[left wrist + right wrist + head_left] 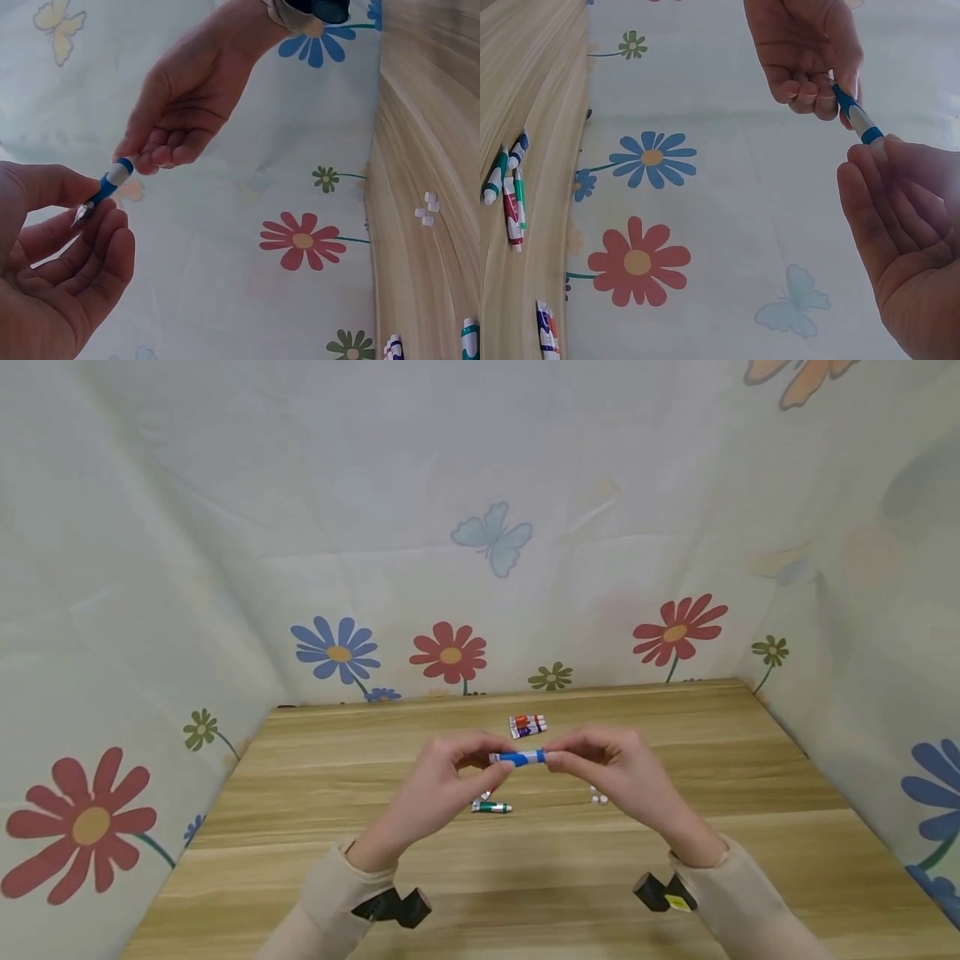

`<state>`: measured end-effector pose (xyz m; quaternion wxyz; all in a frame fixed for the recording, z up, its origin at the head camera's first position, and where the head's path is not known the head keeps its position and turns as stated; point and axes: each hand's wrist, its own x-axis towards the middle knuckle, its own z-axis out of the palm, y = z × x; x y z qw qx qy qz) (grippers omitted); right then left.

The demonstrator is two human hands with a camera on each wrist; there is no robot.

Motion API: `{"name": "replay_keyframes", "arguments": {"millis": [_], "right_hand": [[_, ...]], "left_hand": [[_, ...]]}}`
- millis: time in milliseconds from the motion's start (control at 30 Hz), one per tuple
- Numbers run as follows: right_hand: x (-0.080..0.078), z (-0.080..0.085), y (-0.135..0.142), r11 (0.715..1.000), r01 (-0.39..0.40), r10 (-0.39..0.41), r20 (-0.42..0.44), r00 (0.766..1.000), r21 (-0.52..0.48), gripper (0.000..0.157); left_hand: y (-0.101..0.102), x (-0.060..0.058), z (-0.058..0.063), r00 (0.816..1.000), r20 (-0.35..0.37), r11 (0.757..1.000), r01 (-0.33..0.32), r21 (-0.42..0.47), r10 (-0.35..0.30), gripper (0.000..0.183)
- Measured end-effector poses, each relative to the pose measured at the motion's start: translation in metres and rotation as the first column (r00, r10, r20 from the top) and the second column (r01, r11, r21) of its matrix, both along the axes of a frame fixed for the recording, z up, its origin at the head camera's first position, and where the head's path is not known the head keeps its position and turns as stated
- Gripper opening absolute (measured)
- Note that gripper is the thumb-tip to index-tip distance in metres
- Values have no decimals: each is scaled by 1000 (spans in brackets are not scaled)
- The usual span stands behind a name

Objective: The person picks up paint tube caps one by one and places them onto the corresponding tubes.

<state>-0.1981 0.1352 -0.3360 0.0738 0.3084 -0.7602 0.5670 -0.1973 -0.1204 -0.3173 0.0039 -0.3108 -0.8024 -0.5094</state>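
Observation:
Above the table both hands hold a blue paint tube (525,758) between them, roughly level in the head view. My left hand (442,781) pinches its flat crimped end, which shows silver in the left wrist view. At the other end, the thumb and fingertips of my right hand (630,777) pinch the white cap, largely covered by them. The remaining fingers of both hands are loosely bent. Small white pieces (598,798) like caps lie on the table beyond the right wrist.
A green paint tube (492,807) lies beneath the left hand, beside a partly hidden red tube (511,214). Farther back, orange and purple tubes (528,731) lie side by side. The wooden table (360,735) meets a flower-printed cloth wall (390,577).

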Motion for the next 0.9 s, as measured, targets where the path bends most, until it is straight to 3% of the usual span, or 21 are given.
{"name": "replay_keyframes", "arguments": {"millis": [167, 333, 567, 900], "right_hand": [[1, 0, 1, 999, -8, 12, 102, 995, -43, 10], [1, 1, 1, 994, -8, 30, 194, 981, -111, 15], [0, 0, -1, 994, 22, 5, 243, 970, -111, 24], [-2, -5, 0, 998, 24, -11, 206, 978, -60, 31]], "left_hand": [[5, 4, 0, 991, -134, 999, -19, -34, 15, 18], [9, 6, -2, 985, -174, 999, -26, -31, 20, 17], [14, 5, -5, 990, -140, 999, -33, -5, 32, 18], [8, -2, -5, 999, 26, 999, -41, 29, 40, 22]]}}
